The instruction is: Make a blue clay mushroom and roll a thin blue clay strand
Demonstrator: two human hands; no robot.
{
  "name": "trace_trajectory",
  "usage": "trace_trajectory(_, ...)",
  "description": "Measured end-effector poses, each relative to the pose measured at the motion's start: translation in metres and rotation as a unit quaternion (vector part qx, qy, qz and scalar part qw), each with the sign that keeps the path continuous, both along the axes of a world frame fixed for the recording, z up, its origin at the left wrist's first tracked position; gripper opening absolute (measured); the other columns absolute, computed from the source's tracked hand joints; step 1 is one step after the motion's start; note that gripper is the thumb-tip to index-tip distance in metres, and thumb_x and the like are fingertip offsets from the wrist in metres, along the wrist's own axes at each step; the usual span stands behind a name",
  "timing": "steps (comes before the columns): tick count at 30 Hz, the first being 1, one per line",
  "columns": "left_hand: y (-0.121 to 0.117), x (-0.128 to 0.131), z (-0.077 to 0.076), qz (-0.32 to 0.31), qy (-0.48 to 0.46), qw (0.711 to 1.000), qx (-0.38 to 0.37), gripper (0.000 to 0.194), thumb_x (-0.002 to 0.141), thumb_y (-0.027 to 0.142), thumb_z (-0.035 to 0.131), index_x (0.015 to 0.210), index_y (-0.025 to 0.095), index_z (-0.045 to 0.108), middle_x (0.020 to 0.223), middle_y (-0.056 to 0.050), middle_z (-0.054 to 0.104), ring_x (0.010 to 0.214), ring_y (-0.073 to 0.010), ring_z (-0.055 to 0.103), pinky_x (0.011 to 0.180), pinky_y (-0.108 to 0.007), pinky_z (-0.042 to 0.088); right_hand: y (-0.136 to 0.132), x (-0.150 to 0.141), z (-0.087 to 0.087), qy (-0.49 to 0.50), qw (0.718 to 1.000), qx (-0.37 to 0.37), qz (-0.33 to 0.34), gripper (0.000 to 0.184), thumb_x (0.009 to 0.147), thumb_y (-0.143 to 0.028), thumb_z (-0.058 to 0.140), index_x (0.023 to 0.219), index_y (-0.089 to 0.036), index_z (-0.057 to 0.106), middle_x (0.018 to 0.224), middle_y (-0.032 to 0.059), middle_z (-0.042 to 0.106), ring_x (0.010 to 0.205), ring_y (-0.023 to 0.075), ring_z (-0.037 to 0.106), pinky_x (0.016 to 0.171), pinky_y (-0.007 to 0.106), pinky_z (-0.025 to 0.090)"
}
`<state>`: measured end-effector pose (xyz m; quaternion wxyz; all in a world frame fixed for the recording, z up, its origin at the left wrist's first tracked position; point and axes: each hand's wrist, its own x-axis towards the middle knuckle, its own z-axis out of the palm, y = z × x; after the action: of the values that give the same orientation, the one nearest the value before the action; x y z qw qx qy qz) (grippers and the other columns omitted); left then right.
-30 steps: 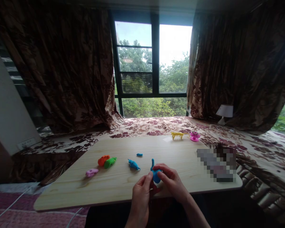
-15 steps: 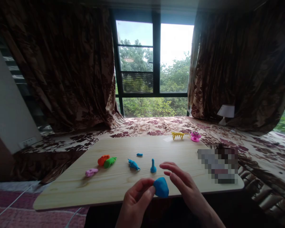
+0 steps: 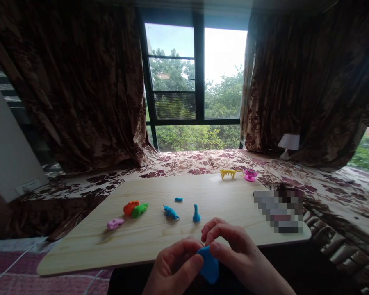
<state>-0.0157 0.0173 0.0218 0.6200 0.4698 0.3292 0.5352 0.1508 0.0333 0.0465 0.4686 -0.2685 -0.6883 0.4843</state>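
A flattened lump of blue modelling clay (image 3: 209, 268) hangs just off the table's near edge. My left hand (image 3: 176, 264) pinches its left side between thumb and fingers. At the clay's upper right edge, my right hand (image 3: 236, 248) has closed its thumb and fingers on it; the exact contact is partly hidden. Beyond my hands stands an upright blue clay piece (image 3: 196, 214) with a rounded base and a narrow neck. To its left lies a blue clay animal figure (image 3: 171, 212), with a small blue clay strip (image 3: 178, 199) behind it.
Orange (image 3: 129, 207), green (image 3: 139, 210) and pink clay figures (image 3: 115, 224) lie on the left of the wooden table (image 3: 89, 246). A yellow legged figure (image 3: 227, 174) and a pink stand-shaped piece (image 3: 250, 175) are at the far edge. A blurred-out item (image 3: 279, 215) covers the right side.
My right hand has come in from the right and closed on the blue clay. The clay has moved lower and now hangs down. The view has shifted slightly.
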Motion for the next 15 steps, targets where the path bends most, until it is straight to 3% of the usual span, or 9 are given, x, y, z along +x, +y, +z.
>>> trace_trajectory(4, 0.0004, -0.0003, -0.0025, -0.001, -0.001, 1.000, 0.001, 0.013, 0.068, 0.030, 0.073, 0.074, 0.019, 0.071, 0.069, 0.001, 0.062, 0.063, -0.0091, 0.054, 0.064, -0.019, 0.045, -0.0017, -0.0022, 0.0017, -0.006, 1.000, 0.003, -0.017, 0.015, 0.085, -0.023, 0.059, 0.072, -0.015, 0.057, 0.088, 0.0043, 0.057, 0.083, 0.0166, 0.054, 0.072, 0.027, 0.044)
trace_trajectory(10, -0.0004, -0.0032, -0.0025, -0.043, -0.086, 0.992, -0.083, 0.015, 0.068, 0.030, 0.073, 0.079, 0.020, 0.071, 0.070, -0.002, 0.069, 0.067, -0.0140, 0.061, 0.070, -0.025, 0.047, -0.0005, -0.0002, 0.0024, -0.018, 0.999, -0.009, -0.027, 0.025, 0.092, -0.028, 0.047, 0.075, -0.015, 0.059, 0.085, 0.0035, 0.057, 0.081, 0.0158, 0.054, 0.076, 0.027, 0.041)
trace_trajectory(15, 0.0001, -0.0034, -0.0037, -0.048, -0.082, 0.992, -0.080, 0.020, 0.069, 0.033, 0.071, 0.083, 0.019, 0.071, 0.068, -0.003, 0.068, 0.063, -0.0131, 0.060, 0.063, -0.023, 0.046, -0.0021, 0.0004, 0.0010, -0.001, 1.000, -0.006, -0.012, 0.021, 0.087, -0.027, 0.055, 0.071, -0.015, 0.057, 0.084, 0.0037, 0.057, 0.079, 0.0161, 0.054, 0.072, 0.027, 0.042)
